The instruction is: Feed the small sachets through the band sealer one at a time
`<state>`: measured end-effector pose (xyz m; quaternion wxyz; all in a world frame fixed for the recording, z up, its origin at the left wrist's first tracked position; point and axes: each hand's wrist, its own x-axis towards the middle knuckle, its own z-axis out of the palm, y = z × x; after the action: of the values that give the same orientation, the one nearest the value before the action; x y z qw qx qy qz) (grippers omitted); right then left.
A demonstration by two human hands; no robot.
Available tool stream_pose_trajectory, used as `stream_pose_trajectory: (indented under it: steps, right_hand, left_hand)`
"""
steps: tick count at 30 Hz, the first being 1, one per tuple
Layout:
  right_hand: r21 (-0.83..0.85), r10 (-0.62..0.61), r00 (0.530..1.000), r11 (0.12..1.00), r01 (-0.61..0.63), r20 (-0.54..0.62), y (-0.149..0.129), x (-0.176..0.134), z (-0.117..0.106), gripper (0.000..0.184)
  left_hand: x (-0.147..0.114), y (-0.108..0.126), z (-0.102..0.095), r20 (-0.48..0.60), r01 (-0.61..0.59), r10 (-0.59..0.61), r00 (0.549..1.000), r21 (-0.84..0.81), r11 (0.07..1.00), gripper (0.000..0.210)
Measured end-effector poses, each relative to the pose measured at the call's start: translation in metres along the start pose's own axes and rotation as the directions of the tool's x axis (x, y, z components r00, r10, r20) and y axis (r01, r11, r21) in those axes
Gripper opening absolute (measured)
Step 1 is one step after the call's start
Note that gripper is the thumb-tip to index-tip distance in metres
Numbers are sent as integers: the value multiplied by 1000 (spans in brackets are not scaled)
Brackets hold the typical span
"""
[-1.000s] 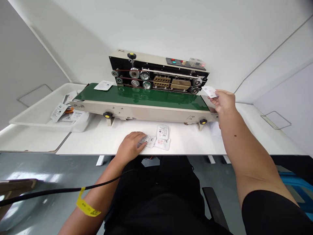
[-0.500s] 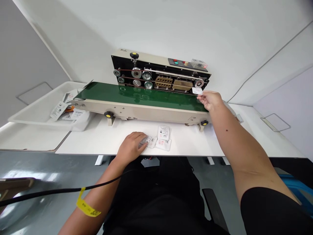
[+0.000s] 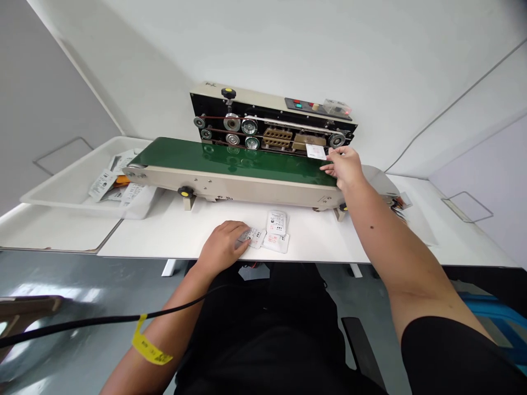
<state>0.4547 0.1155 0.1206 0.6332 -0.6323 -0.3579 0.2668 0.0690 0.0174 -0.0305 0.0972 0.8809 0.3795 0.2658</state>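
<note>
My right hand (image 3: 343, 165) is at the right end of the band sealer (image 3: 274, 118), fingers apart and fingertips at the edge of a small white sachet (image 3: 315, 151). The sachet's upper edge sits at the sealer's lower belt, above the green conveyor belt (image 3: 230, 162). Low on the white table, my left hand (image 3: 224, 244) grips a printed sachet (image 3: 256, 238) between thumb and fingers. Beside it lie two more printed sachets, one (image 3: 276, 223) partly over the other (image 3: 275, 243).
At the left end of the conveyor stands a white bin (image 3: 61, 184) holding several sachets (image 3: 102, 184). More packets (image 3: 399, 206) lie beyond my right forearm. A black cable (image 3: 102, 322) with a yellow tag (image 3: 150, 350) crosses my left forearm.
The white sachet has moved left along the sealer, out of my right hand's pinch. My right hand has shifted slightly left and its fingers have parted. The left hand stays in place.
</note>
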Motion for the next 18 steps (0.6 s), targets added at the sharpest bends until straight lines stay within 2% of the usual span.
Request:
stream_pose_trajectory:
  steps: [2,4,5,6,7,9,10,11,13,18]
  right_hand:
    - [-43,-205,975,978,203,-79,5,-30,1,15]
    - [-71,-377,925,925,372,-57,18,-74,3,13]
    - [-94,-439,898,894,438,6,29,-99,4,11]
    - [-117,-482,867,860,496,129,42,-123,6,10]
    - [-134,-507,815,820,556,280,56,-147,9,13]
    - [-129,-496,683,752,646,536,84,-184,15,28]
    - [-119,-470,630,736,666,619,98,-197,19,36]
    - [-114,-440,596,734,670,671,109,-207,22,42]
    - [-123,-380,583,755,644,718,127,-215,27,48]
    - [-117,-352,641,812,571,682,142,-212,28,47]
  left_hand:
    - [0,0,-1,20,-17,17,1000,-8,1000,43]
    - [-1,0,-1,54,-42,43,998,-17,999,55]
    - [0,0,-1,73,-55,56,996,-22,998,60]
    - [0,-1,-2,93,-67,69,993,-29,997,63]
    - [0,-1,-2,113,-76,80,990,-37,996,64]
    - [0,0,-3,145,-84,91,985,-57,995,63]
    - [0,0,-3,157,-83,93,983,-67,994,61]
    - [0,0,-3,166,-82,93,982,-76,994,60]
    - [-2,1,-2,162,-78,91,982,-85,993,55]
    - [-8,1,2,36,-56,61,998,-119,991,36]
